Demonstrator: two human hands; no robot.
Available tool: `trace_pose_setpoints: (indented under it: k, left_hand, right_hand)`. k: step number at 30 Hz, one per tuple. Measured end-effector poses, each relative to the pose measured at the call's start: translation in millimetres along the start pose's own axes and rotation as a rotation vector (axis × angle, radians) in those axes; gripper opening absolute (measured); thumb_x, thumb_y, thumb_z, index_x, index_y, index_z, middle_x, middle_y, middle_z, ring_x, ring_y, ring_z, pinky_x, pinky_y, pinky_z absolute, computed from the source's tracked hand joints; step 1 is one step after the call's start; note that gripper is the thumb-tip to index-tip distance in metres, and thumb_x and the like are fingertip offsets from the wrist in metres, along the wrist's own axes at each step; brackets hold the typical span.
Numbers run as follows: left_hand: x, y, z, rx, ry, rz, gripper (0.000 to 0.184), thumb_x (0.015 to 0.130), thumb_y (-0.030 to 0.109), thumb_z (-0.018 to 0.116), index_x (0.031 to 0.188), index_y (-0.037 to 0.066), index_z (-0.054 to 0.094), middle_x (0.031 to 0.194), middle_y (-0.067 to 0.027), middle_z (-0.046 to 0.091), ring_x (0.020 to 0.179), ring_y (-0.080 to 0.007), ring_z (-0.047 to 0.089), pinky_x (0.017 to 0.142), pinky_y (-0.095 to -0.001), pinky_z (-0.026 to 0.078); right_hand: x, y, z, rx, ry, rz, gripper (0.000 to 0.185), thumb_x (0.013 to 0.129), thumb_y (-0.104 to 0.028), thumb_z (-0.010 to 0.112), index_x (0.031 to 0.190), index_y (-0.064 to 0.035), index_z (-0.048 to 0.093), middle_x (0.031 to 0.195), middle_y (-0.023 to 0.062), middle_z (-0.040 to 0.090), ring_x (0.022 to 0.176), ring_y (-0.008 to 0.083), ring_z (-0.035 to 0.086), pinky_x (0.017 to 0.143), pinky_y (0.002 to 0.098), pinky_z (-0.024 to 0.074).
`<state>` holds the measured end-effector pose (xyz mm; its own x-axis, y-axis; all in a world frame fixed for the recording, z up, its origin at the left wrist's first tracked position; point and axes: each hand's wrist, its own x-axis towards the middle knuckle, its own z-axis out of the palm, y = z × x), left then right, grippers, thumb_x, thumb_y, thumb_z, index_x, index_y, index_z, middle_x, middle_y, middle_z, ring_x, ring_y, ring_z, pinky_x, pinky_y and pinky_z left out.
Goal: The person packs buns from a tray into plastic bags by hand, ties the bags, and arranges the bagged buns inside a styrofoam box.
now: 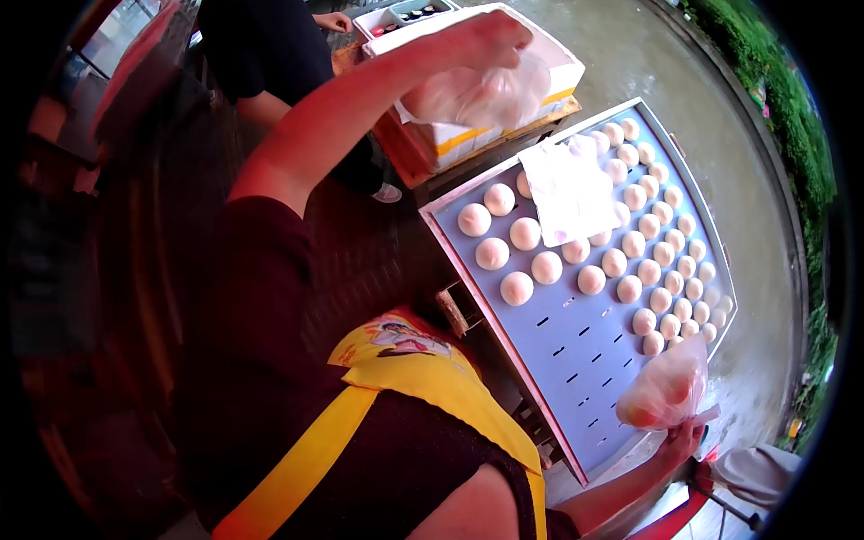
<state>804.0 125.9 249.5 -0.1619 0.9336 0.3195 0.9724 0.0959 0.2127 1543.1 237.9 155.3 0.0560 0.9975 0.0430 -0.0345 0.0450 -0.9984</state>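
My left hand (493,43) is raised over a white foam box, fingers closed on a clear plastic bag (490,94); what the bag holds is blurred. Low on the right, my right hand (686,439) grips the gathered top of another clear plastic bag (666,387), which bulges with pale and reddish contents. That bag is over the near right corner of a blue-grey slotted tray (562,355). Round white buns (546,267) stand in rows across much of the tray. A crumpled white sheet (569,191), perhaps paper or plastic, lies over some of them.
Beyond the tray's upper left, the white foam box (450,135) with yellow tape rests on a wooden stand (409,153). Behind it sits a compartmented container (405,18). Another person's hand (335,22) and dark-clothed leg are nearby. Wet pavement (765,225) lies past the tray.
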Motion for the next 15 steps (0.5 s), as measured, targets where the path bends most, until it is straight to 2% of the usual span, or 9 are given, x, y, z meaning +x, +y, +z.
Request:
trace_pose_setpoints:
  k: [4,7,8,12,15]
  left_hand:
    - [20,-117,37,0.012,0.127,-0.050,0.021,0.075,0.015,0.064,0.092,0.005,0.063,0.081,-0.0170,0.065,0.075,-0.0314,0.064,0.071,-0.0368,0.050]
    - [36,-200,80,-0.040,0.227,-0.210,0.022,0.075,0.017,0.065,0.093,0.005,0.064,0.084,-0.0167,0.066,0.079,-0.0316,0.064,0.075,-0.0368,0.051]
    - [41,-217,93,-0.041,0.238,-0.260,0.022,0.075,0.017,0.065,0.093,0.005,0.064,0.085,-0.0168,0.066,0.080,-0.0317,0.065,0.076,-0.0367,0.051]
    - [65,-263,150,-0.056,0.041,-0.312,0.024,0.074,0.018,0.067,0.094,0.006,0.067,0.091,-0.0173,0.068,0.086,-0.0309,0.066,0.080,-0.0383,0.052]
    - [68,-309,208,-0.195,-0.080,-0.293,0.025,0.072,0.018,0.066,0.091,0.003,0.065,0.091,-0.0192,0.067,0.085,-0.0328,0.065,0.079,-0.0386,0.052]
  right_hand:
    - [20,7,47,-0.036,-0.073,0.003,0.028,0.087,-0.003,0.061,0.114,-0.0025,0.055,0.078,-0.0018,0.056,0.050,0.0010,0.035,0.045,0.0148,0.0286]
    - [34,7,93,-0.044,-0.023,-0.005,0.022,0.086,-0.002,0.061,0.107,-0.0039,0.056,0.077,-0.0020,0.055,0.050,0.0007,0.035,0.045,0.0144,0.0274]
    - [28,-6,128,-0.073,0.053,0.001,0.019,0.086,-0.002,0.062,0.103,-0.0049,0.055,0.072,-0.0030,0.052,0.049,0.0011,0.033,0.045,0.0153,0.0245]
    - [16,-15,205,-0.112,0.091,-0.017,0.018,0.085,-0.001,0.062,0.102,-0.0054,0.055,0.066,-0.0043,0.044,0.049,0.0022,0.028,0.045,0.0173,0.0226]
    - [4,-15,279,-0.123,0.152,0.037,0.018,0.084,-0.001,0.062,0.100,-0.0056,0.054,0.066,-0.0036,0.044,0.048,0.0029,0.028,0.046,0.0177,0.0246]
